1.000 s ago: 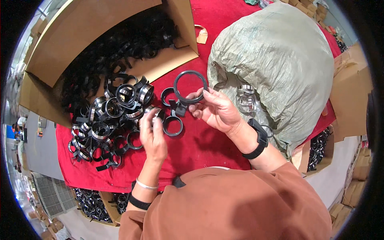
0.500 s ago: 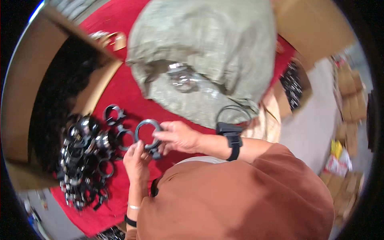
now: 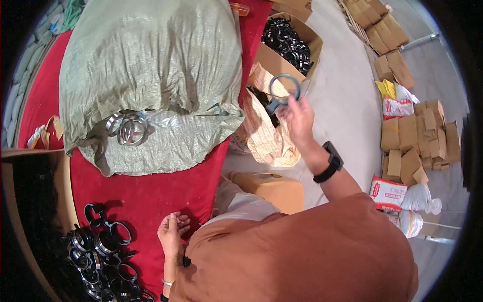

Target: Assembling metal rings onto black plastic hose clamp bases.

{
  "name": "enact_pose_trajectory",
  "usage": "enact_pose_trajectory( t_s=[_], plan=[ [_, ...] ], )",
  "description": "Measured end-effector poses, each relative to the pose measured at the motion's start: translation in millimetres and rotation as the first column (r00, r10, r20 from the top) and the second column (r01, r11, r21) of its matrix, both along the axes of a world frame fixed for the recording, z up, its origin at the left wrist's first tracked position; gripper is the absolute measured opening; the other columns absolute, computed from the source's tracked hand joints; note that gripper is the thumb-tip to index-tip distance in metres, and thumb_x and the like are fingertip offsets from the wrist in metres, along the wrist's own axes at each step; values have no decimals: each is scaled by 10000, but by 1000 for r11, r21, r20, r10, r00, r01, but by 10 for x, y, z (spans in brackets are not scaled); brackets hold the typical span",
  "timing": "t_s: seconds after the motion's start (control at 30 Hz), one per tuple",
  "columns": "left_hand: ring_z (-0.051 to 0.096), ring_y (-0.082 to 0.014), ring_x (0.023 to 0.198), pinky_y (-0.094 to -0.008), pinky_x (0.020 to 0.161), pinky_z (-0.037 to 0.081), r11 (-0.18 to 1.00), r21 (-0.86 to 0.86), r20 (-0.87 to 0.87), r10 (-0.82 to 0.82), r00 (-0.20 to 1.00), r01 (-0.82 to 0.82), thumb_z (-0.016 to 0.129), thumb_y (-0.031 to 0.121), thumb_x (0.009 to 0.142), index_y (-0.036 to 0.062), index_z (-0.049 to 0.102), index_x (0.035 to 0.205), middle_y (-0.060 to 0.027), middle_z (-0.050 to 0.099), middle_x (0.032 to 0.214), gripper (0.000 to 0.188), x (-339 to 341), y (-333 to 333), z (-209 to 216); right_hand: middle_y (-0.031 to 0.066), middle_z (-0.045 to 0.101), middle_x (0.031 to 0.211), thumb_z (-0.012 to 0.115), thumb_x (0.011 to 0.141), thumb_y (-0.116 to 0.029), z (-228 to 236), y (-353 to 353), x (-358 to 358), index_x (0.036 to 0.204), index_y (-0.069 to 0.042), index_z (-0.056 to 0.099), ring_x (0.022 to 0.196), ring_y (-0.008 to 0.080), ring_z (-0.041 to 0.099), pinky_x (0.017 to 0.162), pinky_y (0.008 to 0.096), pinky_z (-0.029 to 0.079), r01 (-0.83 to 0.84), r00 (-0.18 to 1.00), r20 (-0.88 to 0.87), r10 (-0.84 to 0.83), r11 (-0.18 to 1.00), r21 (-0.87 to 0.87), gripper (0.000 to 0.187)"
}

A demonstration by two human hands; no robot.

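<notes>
In my right hand (image 3: 300, 120) a dark ring-shaped clamp (image 3: 285, 89) with a small block on its rim is pinched by the fingertips. That hand is stretched out to the right, over an open pale woven sack (image 3: 274, 146) with dark pieces inside. My left hand (image 3: 172, 234) hovers at the red table (image 3: 166, 194), its fingers loosely bent and a little apart, holding nothing. To its left lies a heap of black and silvery ring clamps (image 3: 100, 256). A large grey-green woven sack (image 3: 156, 65) lies on the table, with shiny metal rings (image 3: 132, 131) at its mouth.
A cardboard box (image 3: 316, 48) full of black clamps stands beyond the pale sack. Another box (image 3: 65, 186) with a dark inside is at the left. A tan stool-like block (image 3: 276, 191) is by my legs. Stacked cartons (image 3: 402, 133) and filled bags (image 3: 390, 194) stand farther right.
My right hand has carried the ring clamp from the table out to the right, over the pale sack. My left hand has let go of it. The view has swung right.
</notes>
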State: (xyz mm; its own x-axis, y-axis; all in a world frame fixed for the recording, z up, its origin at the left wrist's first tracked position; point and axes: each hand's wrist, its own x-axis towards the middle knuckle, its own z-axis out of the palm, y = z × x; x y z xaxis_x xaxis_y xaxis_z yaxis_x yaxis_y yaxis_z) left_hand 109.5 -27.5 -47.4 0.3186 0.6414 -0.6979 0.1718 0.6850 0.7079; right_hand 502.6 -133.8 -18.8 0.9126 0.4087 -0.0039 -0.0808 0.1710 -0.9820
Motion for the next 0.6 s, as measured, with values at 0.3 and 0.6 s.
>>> enact_pose_trajectory(
  t_s=[0.3, 0.6],
  plan=[
    [635, -180, 738, -274, 618, 514, 995, -84, -30, -47, 998, 45, 498, 251, 941, 20, 556, 998, -90, 631, 840, 244, -128, 16, -100, 237, 626, 1005, 635, 729, -568, -988, -285, 587, 1250, 41, 461, 854, 325, 635, 797, 377, 494, -216, 957, -133, 258, 330, -919, 821],
    [640, -192, 710, -292, 614, 526, 976, -181, -4, 126, 992, -124, 494, 259, 940, 11, 549, 999, -108, 636, 843, 262, -165, 28, -105, 216, 595, 667, 573, 590, -120, -997, 236, -854, 579, -1, 591, 648, 389, 604, 551, 457, 471, -178, 124, 100, 987, 122, -976, 121]
  ],
)
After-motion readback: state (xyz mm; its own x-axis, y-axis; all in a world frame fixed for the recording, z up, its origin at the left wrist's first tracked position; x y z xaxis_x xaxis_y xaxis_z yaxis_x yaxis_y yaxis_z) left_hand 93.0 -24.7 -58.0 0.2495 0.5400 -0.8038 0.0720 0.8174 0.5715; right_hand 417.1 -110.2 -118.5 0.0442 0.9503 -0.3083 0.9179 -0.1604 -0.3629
